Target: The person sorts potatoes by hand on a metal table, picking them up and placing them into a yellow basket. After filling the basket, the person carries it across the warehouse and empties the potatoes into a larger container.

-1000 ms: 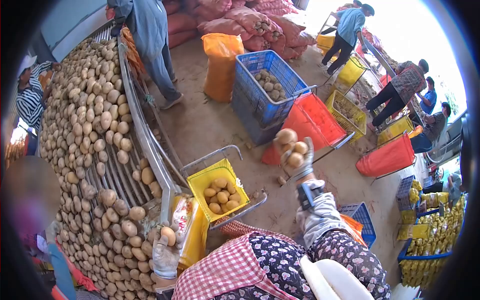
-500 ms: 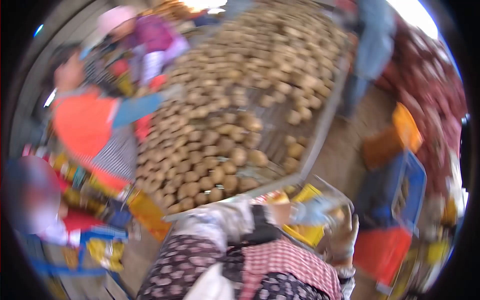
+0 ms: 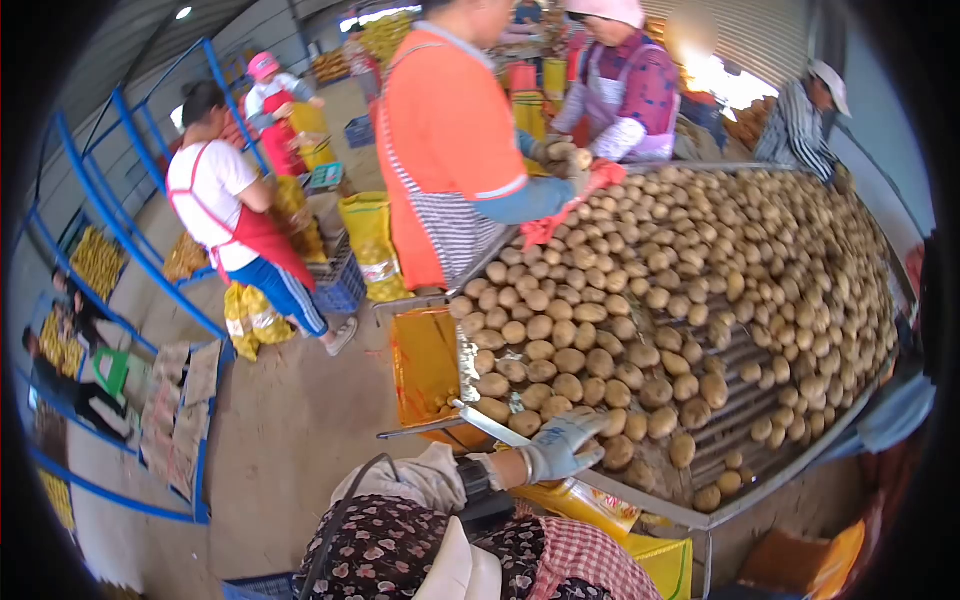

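My left hand [image 3: 565,447], in a pale blue and white glove, reaches over the near metal rim of a slatted sorting table [image 3: 715,519]. Its fingers are stretched towards the potatoes [image 3: 618,452] at the near edge, with nothing visible in them. Just below the hand, a yellow bag [image 3: 590,507] with a printed label hangs under the rim. My right hand is out of view. Many brown potatoes cover most of the table, while grey slats show between them at the lower right.
Across the rim, a person in orange [image 3: 440,120] handles potatoes beside a person in a pink hat. An orange-yellow bag [image 3: 425,365] hangs at the left corner. Farther left are a person in a red apron [image 3: 240,205], filled yellow bags [image 3: 255,318] and blue rails [image 3: 135,235].
The view has swung left, so the table now sits farther right. My right hand has left the view. My left hand has moved from the yellow bag to the rim by the potatoes.
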